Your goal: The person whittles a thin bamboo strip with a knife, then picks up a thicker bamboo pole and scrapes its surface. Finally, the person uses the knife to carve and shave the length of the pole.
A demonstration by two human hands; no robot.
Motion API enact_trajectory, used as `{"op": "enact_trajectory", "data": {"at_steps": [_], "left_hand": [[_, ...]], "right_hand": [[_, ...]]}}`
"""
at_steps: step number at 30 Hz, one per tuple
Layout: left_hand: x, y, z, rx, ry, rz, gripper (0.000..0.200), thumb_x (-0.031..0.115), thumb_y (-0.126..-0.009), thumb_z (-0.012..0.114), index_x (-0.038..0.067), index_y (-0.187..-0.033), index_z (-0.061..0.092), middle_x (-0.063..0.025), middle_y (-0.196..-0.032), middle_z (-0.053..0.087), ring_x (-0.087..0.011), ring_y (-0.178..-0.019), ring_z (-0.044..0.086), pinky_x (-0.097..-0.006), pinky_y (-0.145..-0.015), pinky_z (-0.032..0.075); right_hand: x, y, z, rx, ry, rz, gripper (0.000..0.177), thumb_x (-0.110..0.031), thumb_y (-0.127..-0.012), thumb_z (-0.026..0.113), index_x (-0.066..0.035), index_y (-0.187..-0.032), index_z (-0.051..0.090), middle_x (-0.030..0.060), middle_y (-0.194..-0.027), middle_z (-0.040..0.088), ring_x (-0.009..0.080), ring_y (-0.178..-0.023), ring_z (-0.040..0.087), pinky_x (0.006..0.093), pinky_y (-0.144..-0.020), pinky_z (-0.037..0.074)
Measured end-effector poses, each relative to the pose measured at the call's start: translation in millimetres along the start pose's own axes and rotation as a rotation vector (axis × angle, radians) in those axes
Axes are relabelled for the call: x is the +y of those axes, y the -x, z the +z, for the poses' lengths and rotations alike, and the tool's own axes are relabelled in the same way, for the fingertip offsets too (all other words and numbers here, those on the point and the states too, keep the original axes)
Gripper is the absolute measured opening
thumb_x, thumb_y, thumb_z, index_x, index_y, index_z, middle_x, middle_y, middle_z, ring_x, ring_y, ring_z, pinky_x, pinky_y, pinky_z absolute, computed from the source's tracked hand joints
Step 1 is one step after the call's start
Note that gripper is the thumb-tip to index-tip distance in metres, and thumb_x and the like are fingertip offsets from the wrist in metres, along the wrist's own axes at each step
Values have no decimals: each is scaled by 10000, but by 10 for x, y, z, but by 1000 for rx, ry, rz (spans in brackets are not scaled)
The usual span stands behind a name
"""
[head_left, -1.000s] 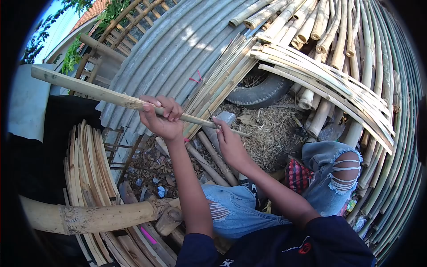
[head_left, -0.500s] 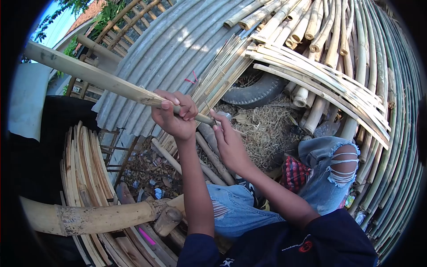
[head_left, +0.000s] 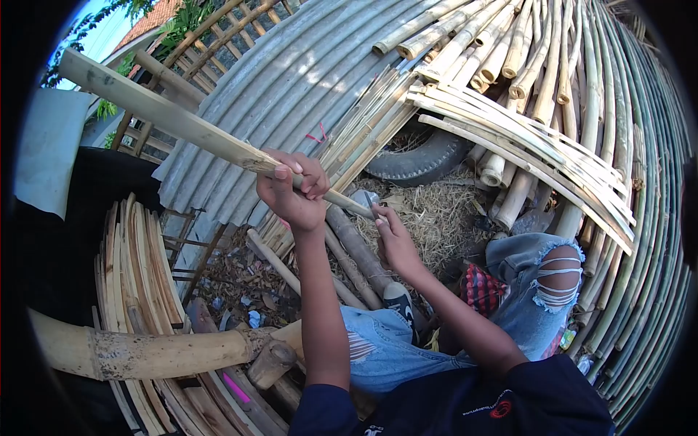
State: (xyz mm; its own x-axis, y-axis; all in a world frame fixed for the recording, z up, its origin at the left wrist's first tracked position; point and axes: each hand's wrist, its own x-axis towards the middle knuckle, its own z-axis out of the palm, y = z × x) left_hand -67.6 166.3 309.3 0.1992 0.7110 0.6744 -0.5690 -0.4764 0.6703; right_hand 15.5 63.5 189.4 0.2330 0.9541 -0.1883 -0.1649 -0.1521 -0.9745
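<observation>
A long flat bamboo strip (head_left: 167, 120) slants from the upper left down to the middle. My left hand (head_left: 294, 190) is wrapped round it at its middle-right part. At the strip's lower right end, my right hand (head_left: 396, 240) is closed in a pinch on a thin, dark blade-like tool (head_left: 368, 201), most of which is hidden by the fingers. The tool meets or lies very close to the strip's end; contact is hard to tell.
A thick bamboo pole (head_left: 167, 356) crosses the lower left over split strips (head_left: 138, 269). Corrugated sheeting (head_left: 269, 94) stands behind. A tyre (head_left: 422, 160) lies beyond my hands, with bamboo poles (head_left: 618, 145) stacked at the right and more split strips (head_left: 523, 131) before them.
My right hand has moved right and down, away from my left hand, towards the strip's end. My left hand and the strip have shifted slightly right in the view.
</observation>
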Motion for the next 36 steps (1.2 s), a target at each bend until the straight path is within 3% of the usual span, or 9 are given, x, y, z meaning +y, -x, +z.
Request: {"op": "enact_trajectory", "data": {"at_steps": [6,9,13,18,21,24,28,33,36], "left_hand": [[9,14,57,-16,-5,-2,353,401,-910,472,94,-774,364,11,-480,274,-53,-355,224,-193,-305,175],[-5,8,56,-16,7,-2,358,399,-909,475,87,-775,364,8,-485,280,-54,-359,228,-193,-306,177],[-13,54,127,18,110,-21,305,296,-882,546,50,-773,402,-9,-474,318,-49,-372,241,-204,-322,180],[42,6,-40,14,-19,5,380,432,-906,473,94,-773,362,14,-483,275,-55,-350,222,-194,-301,180],[58,34,-6,28,-45,-2,367,415,-909,475,94,-774,360,13,-484,272,-56,-353,224,-192,-300,185],[19,41,85,3,100,-15,295,290,-882,542,51,-774,408,-16,-475,326,-57,-373,262,-208,-324,195],[2,46,168,2,110,-23,275,268,-877,553,53,-777,413,-14,-472,339,-55,-374,255,-209,-328,188],[14,24,86,-57,96,-35,327,347,-891,519,69,-774,393,-4,-475,304,-58,-365,239,-204,-315,189],[37,22,37,-74,162,-43,308,314,-886,534,57,-776,406,-17,-468,325,-59,-375,245,-208,-330,190]], "right_hand": [[206,38,147,97,-7,-100,348,-174,-945,367,-135,-1290,380,-18,-520,385,83,-361,340,240,-347,283],[204,-19,-11,-42,-211,195,349,-187,-947,362,-131,-1291,372,-7,-541,408,95,-381,362,249,-371,306],[-644,241,114,-82,-277,-87,343,-207,-946,375,-137,-1281,388,-2,-569,418,92,-396,374,253,-380,318],[583,2,-58,71,87,12,354,-202,-943,373,-133,-1289,397,66,-612,453,131,-506,460,325,-509,405],[415,-64,-230,-130,-83,83,382,-164,-931,410,-149,-1310,363,-31,-576,368,69,-398,341,259,-345,296],[510,-250,-326,20,288,-49,455,-258,-835,506,50,-1161,425,187,-702,567,299,-599,581,421,-587,432],[683,-159,-479,-104,399,232,307,-237,-854,505,47,-970,495,137,-614,529,252,-536,563,399,-516,432],[631,42,-461,-243,-504,689,236,-229,-897,495,-59,-737,464,-13,-531,379,85,-396,346,235,-362,283],[245,47,-254,-250,-457,469,277,-259,-909,487,-67,-715,440,-18,-532,378,77,-406,331,227,-368,257]]}}
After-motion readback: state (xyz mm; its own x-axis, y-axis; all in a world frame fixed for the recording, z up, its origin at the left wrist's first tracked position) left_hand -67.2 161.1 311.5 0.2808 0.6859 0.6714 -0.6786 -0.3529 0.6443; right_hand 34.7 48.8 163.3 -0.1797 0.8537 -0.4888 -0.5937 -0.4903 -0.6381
